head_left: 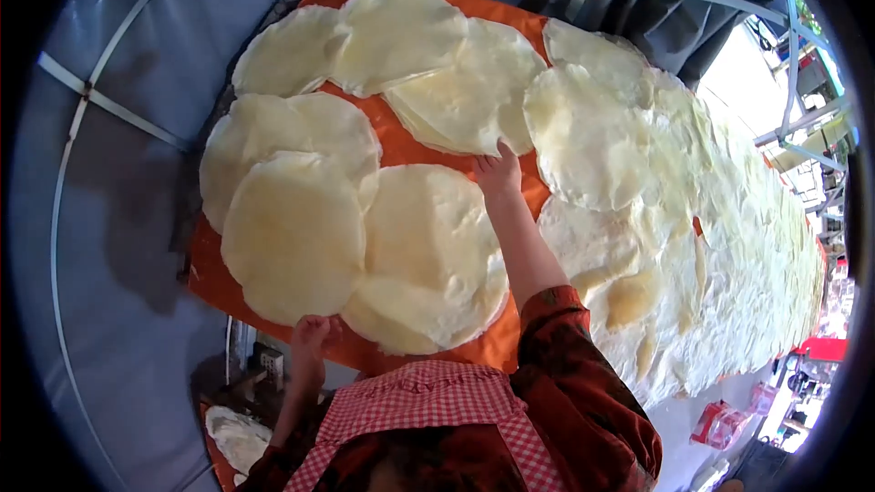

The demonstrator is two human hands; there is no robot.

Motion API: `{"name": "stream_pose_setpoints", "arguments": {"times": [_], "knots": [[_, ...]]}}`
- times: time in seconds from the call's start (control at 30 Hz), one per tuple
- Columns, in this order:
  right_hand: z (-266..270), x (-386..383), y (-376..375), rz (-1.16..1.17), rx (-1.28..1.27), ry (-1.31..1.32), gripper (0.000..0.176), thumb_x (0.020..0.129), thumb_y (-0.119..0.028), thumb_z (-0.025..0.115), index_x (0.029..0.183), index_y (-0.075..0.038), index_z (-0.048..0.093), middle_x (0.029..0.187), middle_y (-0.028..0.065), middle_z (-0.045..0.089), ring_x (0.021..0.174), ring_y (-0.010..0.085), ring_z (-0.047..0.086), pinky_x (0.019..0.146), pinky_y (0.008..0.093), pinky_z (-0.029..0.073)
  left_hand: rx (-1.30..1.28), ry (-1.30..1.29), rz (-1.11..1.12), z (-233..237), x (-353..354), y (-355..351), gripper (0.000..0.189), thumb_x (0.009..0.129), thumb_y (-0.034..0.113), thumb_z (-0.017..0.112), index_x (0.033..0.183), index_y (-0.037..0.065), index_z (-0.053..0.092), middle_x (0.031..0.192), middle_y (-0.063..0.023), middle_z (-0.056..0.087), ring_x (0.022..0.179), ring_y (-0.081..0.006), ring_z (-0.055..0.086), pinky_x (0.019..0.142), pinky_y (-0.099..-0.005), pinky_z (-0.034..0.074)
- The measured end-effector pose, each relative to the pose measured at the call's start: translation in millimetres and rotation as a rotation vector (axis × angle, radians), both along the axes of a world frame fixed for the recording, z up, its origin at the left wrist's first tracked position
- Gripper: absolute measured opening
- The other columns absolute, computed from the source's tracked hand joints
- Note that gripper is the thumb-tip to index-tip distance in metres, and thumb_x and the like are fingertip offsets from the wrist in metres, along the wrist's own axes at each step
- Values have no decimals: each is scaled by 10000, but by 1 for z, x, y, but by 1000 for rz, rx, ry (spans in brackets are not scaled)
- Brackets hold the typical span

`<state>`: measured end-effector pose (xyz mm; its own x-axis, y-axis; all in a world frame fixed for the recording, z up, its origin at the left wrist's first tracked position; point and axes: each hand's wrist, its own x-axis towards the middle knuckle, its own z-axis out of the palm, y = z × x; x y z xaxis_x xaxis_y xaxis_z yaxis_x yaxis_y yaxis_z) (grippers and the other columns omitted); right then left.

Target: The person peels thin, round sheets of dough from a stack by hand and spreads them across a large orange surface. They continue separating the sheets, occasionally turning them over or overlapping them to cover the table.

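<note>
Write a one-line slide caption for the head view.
Right hand and left hand reach pale round sheets overlapping on an orange cloth.

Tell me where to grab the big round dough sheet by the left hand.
Take the round dough sheet by its near rim, beside the left hand, coming from the near edge of the orange cloth. It lies flat and thin. That rim looks free, while its far side overlaps a neighbouring sheet.

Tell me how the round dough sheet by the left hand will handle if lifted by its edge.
Probably floppy: the dough sheet looks very thin and lies draped over the neighbouring sheets. It is likely light for its width, and apt to fold or tear if the left hand lifts one edge only. It may cling where sheets overlap.
</note>
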<state>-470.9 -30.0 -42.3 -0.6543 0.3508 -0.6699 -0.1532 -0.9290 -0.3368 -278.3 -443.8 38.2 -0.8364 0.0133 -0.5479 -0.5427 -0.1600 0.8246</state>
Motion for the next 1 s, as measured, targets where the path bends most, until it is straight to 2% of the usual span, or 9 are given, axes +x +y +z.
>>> {"name": "stream_pose_setpoints", "arguments": {"times": [0.17, 0.3, 0.47, 0.53, 0.67, 0.8, 0.9, 0.97, 1.0], "knots": [[6, -9, 5, -39, -87, -140, 343, 792, -314, 676, 915, -71, 467, 922, 50, 513, 910, 222, 490, 866, 449, 402, 74, -3, 21, -20, 4, -21, 48, 877, 72, 541, 921, 53, 536, 905, -79, 610, 807, -182, 601, 696, -308, 504], [25, -28, 2, -12, -9, -240, 325, 762, -223, 705, 977, -80, 507, 912, 56, 516, 846, 224, 507, 763, 469, 443, 169, -23, -22, -33, -15, -29, 60, 875, 61, 532, 932, 43, 535, 908, -89, 605, 802, -191, 608, 685, -302, 510], [43, -88, 1, -180, 480, -372, 319, 794, -68, 610, 1107, -91, 550, 960, 48, 601, 805, 232, 586, 638, 402, 485, 278, 25, -102, -15, -41, -62, 54, 877, 67, 528, 924, 41, 522, 890, -89, 597, 773, -183, 611, 657, -290, 504], [77, -116, 24, -6, 860, -365, 342, 786, -56, 608, 1120, -81, 544, 1000, 61, 604, 852, 226, 594, 624, 391, 498, 276, 45, -124, -7, -46, -83, 60, 882, 81, 526, 928, 44, 515, 888, -88, 595, 765, -177, 611, 647, -289, 501], [223, -159, 4, 324, 1541, -556, 195, 775, -126, 592, 938, -19, 609, 838, 118, 642, 744, 256, 650, 521, 380, 526, 266, 81, -147, 8, -69, -119, 111, 894, 133, 532, 957, 47, 500, 935, -87, 587, 788, -176, 609, 668, -298, 501], [357, -115, -134, 612, 2159, -317, 143, 724, -99, 587, 827, -7, 621, 714, 153, 644, 690, 288, 661, 523, 392, 531, 521, 117, -100, -3, -113, -138, 301, 907, 276, 531, 1092, 47, 467, 1125, -119, 527, 973, -254, 574, 818, -371, 484], [327, -66, -226, 640, 2785, -248, 242, 646, -65, 570, 882, -33, 614, 704, 190, 607, 719, 351, 625, 641, 436, 504, 883, 74, -68, 5, -149, -128, 544, 896, 498, 442, 1293, 131, 376, 1307, -146, 411, 1192, -362, 415, 965, -560, 345], [263, -23, -283, 701, 2764, 57, 241, 703, -64, 553, 942, -63, 574, 921, 181, 598, 861, 360, 583, 729, 441, 479, 1137, 65, -86, 6, -168, -116, 599, 880, 569, 413, 1345, 198, 342, 1346, -143, 386, 1229, -370, 378, 981, -632, 283], [244, -4, -322, 995, 2594, -164, 280, 721, -83, 557, 999, -49, 554, 1016, 170, 580, 924, 352, 573, 769, 424, 477, 1246, 69, -108, 7, -173, -112, 611, 867, 582, 433, 1354, 228, 327, 1355, -136, 378, 1216, -353, 395, 981, -646, 271]]}}
